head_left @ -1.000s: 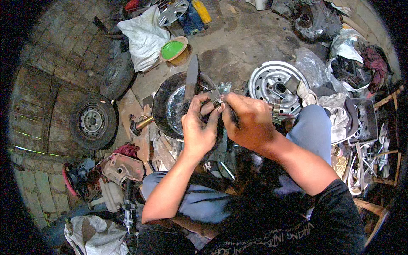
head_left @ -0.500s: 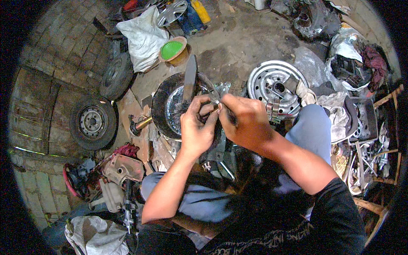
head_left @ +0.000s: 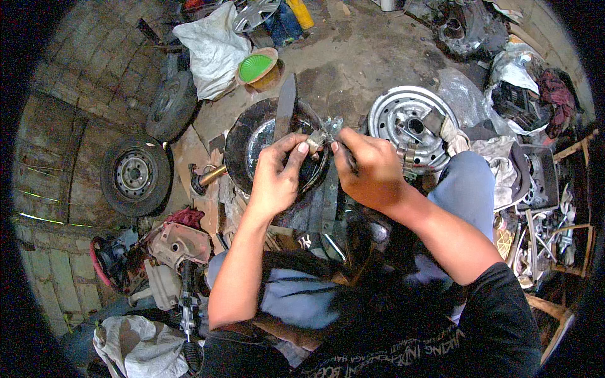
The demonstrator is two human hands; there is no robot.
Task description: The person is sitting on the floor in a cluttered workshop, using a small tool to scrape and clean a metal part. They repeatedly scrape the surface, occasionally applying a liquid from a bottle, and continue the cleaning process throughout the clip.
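Over a blackened round pan [head_left: 242, 142], both hands are raised close together. My left hand [head_left: 276, 173] pinches a small metallic part [head_left: 315, 142] between thumb and fingers, raised just in front of a long flat dark blade [head_left: 285, 104] that stands out over the pan. My right hand [head_left: 367, 170] has its fingers curled beside that part, pinching something small and thin that I cannot make out. A steel wheel rim [head_left: 394, 107] lies just behind my right hand.
At left are tyres [head_left: 113, 173] and metal parts [head_left: 176, 249]. At the back are a white sack [head_left: 214, 57], a green bowl [head_left: 255, 67] and a gearbox-like casting [head_left: 472, 31]. At right are rags [head_left: 495, 173] and a tray of loose parts [head_left: 535, 179], beside my raised knee.
My left hand has moved left, drawing slightly away from my right hand, so more of the small metallic part shows between them. My right hand has shifted slightly right.
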